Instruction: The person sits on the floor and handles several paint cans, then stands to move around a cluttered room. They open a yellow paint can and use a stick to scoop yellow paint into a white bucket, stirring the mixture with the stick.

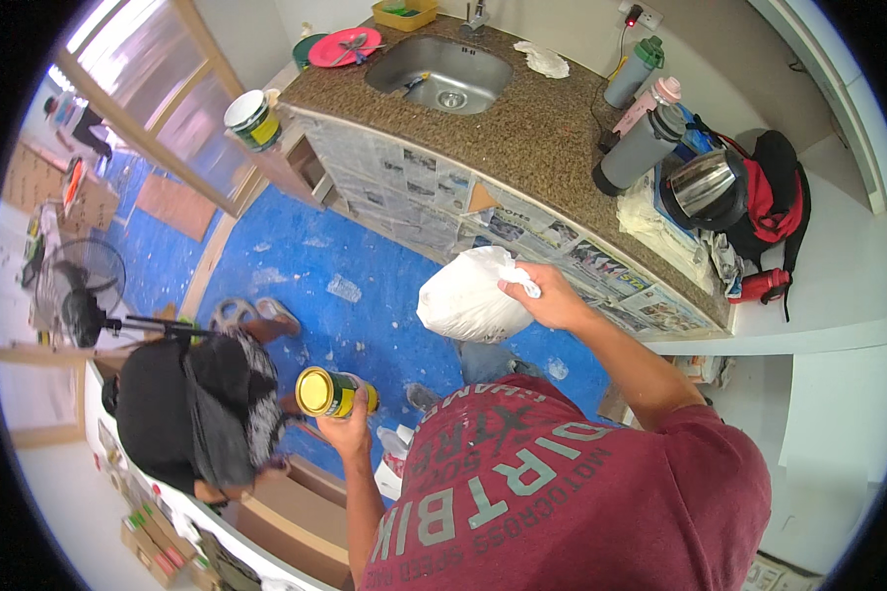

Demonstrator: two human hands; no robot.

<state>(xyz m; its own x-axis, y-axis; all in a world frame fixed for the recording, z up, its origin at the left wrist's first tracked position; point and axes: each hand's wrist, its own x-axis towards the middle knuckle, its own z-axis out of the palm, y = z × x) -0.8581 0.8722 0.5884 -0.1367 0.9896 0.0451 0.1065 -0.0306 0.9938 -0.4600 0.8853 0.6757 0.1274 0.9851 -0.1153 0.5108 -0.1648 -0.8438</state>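
My left hand [345,426] grips a small cylindrical can [322,391] with a yellow lid and a green-and-yellow label, low at the centre-left. My right hand [547,294] is closed on the knotted top of a white plastic bag [471,294] with a bulging bottom, held above the blue-covered floor [306,246] in front of the paper-covered cabinet front [389,167].
A co-worker in dark clothes [172,414] crouches close on my left by a standing fan [79,291]. Another person [79,123] is in the doorway area. A granite counter [537,123] holds a sink [439,74], bottles [626,153] and a kettle [700,192]; a paint pail [253,123] stands beside it.
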